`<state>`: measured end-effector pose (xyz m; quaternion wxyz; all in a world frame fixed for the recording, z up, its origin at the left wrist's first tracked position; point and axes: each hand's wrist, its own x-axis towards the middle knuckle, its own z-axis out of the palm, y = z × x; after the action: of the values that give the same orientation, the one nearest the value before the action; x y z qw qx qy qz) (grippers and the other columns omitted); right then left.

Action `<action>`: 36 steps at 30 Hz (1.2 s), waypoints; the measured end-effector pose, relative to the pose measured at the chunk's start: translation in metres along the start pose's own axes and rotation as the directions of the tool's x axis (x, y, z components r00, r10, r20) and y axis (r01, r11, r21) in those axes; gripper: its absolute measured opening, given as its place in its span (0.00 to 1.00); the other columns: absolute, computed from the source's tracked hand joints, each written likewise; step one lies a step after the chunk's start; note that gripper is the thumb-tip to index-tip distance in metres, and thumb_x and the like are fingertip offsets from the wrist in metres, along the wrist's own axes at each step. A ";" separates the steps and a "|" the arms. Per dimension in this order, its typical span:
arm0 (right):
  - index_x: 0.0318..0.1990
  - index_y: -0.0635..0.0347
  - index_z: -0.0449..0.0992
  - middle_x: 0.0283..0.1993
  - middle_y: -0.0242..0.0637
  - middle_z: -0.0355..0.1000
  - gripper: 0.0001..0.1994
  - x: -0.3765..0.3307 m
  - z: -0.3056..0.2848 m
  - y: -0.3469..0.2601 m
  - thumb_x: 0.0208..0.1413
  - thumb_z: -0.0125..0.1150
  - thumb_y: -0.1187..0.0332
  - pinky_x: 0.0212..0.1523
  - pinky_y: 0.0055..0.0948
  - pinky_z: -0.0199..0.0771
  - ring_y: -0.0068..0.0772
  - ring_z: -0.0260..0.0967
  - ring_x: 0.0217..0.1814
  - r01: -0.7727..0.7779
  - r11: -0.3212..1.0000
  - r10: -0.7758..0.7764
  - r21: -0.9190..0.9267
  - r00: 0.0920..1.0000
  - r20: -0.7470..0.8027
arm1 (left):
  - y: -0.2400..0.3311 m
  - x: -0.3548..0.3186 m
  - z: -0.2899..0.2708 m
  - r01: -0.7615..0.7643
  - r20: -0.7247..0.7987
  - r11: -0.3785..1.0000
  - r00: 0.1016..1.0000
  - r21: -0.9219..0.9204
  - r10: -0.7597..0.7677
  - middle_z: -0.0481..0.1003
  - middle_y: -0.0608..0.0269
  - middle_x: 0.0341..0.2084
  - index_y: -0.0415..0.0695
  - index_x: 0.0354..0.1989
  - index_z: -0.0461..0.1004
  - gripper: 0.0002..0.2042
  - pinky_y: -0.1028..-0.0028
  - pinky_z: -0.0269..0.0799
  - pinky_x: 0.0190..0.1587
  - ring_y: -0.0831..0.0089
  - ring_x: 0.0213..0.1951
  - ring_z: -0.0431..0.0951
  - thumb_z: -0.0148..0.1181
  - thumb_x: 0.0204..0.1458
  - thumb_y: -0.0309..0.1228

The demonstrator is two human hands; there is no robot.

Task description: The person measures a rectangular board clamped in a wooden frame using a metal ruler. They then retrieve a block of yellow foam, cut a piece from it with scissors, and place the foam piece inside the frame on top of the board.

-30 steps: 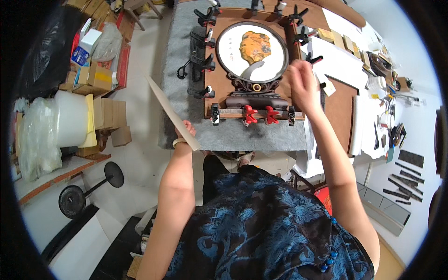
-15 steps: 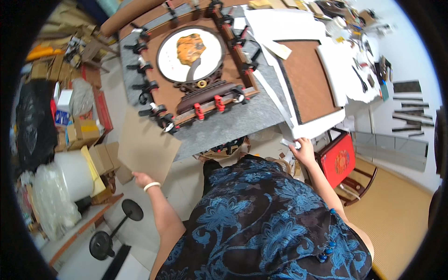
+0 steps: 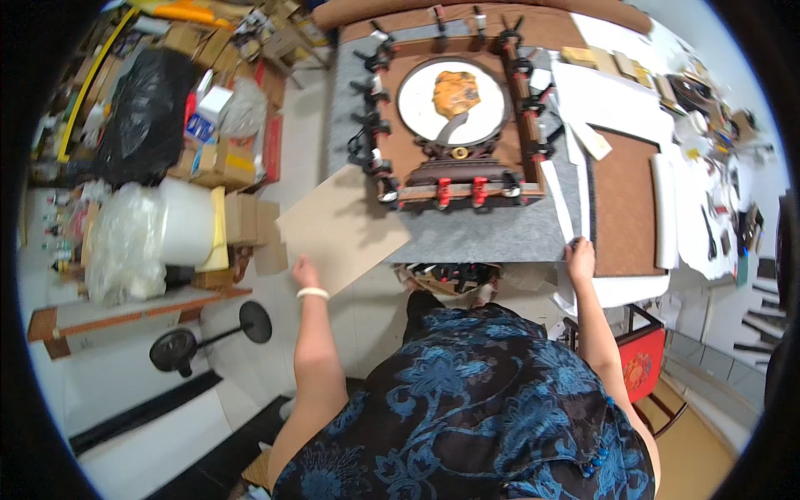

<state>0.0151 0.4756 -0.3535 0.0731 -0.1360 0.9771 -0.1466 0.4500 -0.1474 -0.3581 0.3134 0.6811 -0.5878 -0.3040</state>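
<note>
My left hand (image 3: 305,272), with a pale bangle at the wrist, is closed on the near edge of a thin tan board (image 3: 342,229). The board's far corner reaches over the grey-topped table (image 3: 492,237), beside the wooden frame (image 3: 392,202). At the table's front edge, my right hand (image 3: 580,257) is closed round the near end of a long white strip (image 3: 557,200). Inside the frame stands a round white panel (image 3: 417,104) with an orange-brown piece on it, on a dark carved base (image 3: 458,171). Black and red clamps (image 3: 443,193) line the frame.
Right of the strip lies a brown panel (image 3: 625,208) with a dark border, beside a white roll (image 3: 664,208). A red stool (image 3: 643,358) stands below it. Boxes (image 3: 225,162) and bags fill the left side, above a black fan (image 3: 173,352).
The view has turned, so the table sits further right. My right hand has moved up to the table edge at the white strip. My left hand still holds the tan board.
</note>
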 end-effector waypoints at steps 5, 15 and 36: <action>0.43 0.62 0.71 0.40 0.59 0.75 0.10 -0.021 -0.026 0.023 0.64 0.59 0.64 0.44 0.59 0.72 0.67 0.74 0.44 -0.060 0.986 0.069 0.153 0.996 -0.058 | 0.143 -0.072 -0.073 -0.355 -0.247 0.928 0.914 -0.111 0.321 0.76 0.59 0.32 0.33 0.31 0.74 0.07 0.64 0.75 0.43 0.69 0.34 0.71 0.53 0.62 0.21; 0.50 0.64 0.74 0.37 0.34 0.79 0.16 -0.087 -0.072 0.051 0.63 0.69 0.64 0.39 0.29 0.75 0.26 0.73 0.37 -0.159 0.743 0.537 0.650 0.721 -0.438 | 0.360 -0.308 0.045 0.379 0.546 0.396 0.646 -0.836 0.534 0.69 0.70 0.27 0.45 0.30 0.70 0.07 0.73 0.68 0.33 0.77 0.30 0.67 0.58 0.57 0.19; 0.55 0.67 0.77 0.33 0.32 0.73 0.13 -0.106 -0.147 -0.021 0.72 0.53 0.69 0.32 0.28 0.70 0.21 0.67 0.30 0.151 0.572 -0.118 0.806 0.988 -0.101 | 0.292 -0.463 0.107 0.439 0.779 0.782 -0.242 -0.443 0.578 0.68 0.63 0.65 0.42 0.71 0.61 0.23 0.68 0.65 0.65 0.74 0.62 0.69 0.48 0.73 0.40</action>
<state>0.0941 0.5255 -0.1973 0.0981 -0.1587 0.7903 -0.5836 0.1305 0.2708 -0.1742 -0.0569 -0.0227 -0.5006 -0.8635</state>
